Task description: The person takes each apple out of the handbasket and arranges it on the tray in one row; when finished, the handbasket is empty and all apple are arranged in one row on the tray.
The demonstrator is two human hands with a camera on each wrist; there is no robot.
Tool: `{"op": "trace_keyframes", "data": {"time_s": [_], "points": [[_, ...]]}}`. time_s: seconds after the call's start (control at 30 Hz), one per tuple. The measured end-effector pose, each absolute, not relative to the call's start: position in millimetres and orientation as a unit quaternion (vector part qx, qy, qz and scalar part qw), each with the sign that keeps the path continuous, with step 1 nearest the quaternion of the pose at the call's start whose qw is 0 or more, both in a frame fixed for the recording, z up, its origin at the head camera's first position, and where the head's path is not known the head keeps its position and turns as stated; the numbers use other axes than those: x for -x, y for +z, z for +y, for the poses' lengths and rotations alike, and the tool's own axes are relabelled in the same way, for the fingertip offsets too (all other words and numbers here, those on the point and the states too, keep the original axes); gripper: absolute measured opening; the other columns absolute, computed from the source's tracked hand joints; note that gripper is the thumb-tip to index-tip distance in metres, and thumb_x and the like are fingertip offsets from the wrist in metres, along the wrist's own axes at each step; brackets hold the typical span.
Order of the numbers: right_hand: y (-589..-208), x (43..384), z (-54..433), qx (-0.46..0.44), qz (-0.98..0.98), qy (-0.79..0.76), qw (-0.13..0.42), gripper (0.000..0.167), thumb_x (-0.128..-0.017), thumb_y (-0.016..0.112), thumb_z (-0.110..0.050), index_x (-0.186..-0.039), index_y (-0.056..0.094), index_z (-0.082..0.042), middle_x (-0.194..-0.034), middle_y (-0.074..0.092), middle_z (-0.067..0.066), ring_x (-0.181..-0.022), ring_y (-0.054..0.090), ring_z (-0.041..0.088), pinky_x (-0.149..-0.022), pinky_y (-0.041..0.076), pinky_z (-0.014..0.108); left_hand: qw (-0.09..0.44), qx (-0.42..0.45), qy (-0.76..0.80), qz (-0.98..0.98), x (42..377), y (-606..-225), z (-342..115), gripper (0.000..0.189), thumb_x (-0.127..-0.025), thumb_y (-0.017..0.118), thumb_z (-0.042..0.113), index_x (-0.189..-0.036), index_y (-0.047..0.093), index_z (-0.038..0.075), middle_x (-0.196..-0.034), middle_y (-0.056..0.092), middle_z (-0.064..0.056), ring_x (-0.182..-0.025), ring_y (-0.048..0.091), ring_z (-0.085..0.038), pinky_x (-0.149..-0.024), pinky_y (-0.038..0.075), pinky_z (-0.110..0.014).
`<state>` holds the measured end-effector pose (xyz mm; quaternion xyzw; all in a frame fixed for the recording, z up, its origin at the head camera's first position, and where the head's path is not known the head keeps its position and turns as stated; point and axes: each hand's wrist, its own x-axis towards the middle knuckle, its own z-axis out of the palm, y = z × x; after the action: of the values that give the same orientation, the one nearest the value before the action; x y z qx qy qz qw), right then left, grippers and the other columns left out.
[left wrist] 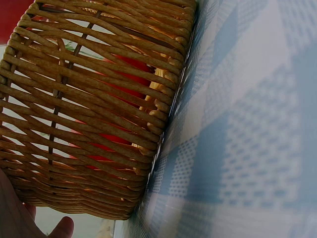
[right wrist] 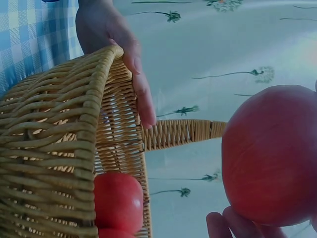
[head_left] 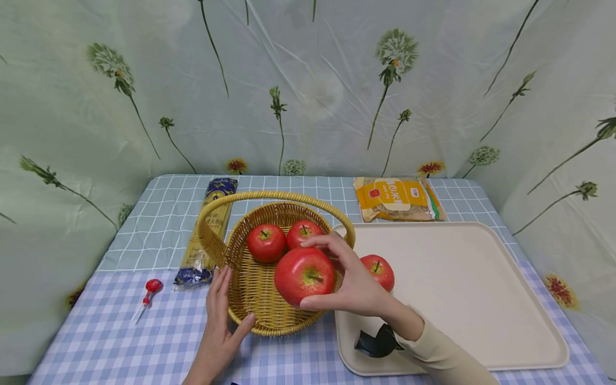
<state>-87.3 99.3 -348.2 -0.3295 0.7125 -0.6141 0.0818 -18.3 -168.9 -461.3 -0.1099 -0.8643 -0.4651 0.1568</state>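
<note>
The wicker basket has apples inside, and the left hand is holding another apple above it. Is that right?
Not quite: it is the right hand that holds the other apple, as the head view shows. The apples inside the wicker basket are as you say.

Right hand (head_left: 356, 283), five o'clock in the head view: bare, below it a plain pale-beige sleeve (head_left: 447, 350) with a lightly creased cuff (head_left: 416, 325). A black, curved piece (head_left: 375, 346) shows at the cuff's eight o'clock, fastening unclear. Left hand (head_left: 218, 326), seven o'clock: bare to the wrist.
</note>
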Motion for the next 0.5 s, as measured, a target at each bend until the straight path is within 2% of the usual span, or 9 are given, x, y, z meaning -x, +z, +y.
{"op": "trace_keyframes", "data": {"time_s": [0.33, 0.5], "points": [[-345.1, 72.4, 120.7, 0.320, 0.676, -0.658, 0.090, 0.069, -0.071, 0.083, -0.015, -0.130, 0.046, -0.012, -0.126, 0.044, 0.008, -0.117, 0.045, 0.031, -0.080, 0.052, 0.045, 0.164, 0.119, -0.466, -0.861, 18.8, -461.4, -169.2, 0.090, -0.080, 0.068, 0.006, -0.152, 0.014, 0.006, -0.156, 0.007, -0.011, -0.140, -0.004, -0.038, -0.107, 0.005, -0.055], [-343.5, 67.6, 130.0, 0.325, 0.670, -0.664, 0.066, 0.070, -0.070, 0.082, -0.013, -0.129, 0.046, -0.007, -0.124, 0.045, 0.012, -0.113, 0.048, 0.033, -0.079, 0.052, 0.044, 0.163, 0.119, -0.468, -0.860, 18.9, -461.5, -169.4, 0.090, -0.080, 0.068, 0.006, -0.152, 0.013, 0.006, -0.156, 0.007, -0.011, -0.140, -0.004, -0.040, -0.106, 0.004, -0.056]]}}
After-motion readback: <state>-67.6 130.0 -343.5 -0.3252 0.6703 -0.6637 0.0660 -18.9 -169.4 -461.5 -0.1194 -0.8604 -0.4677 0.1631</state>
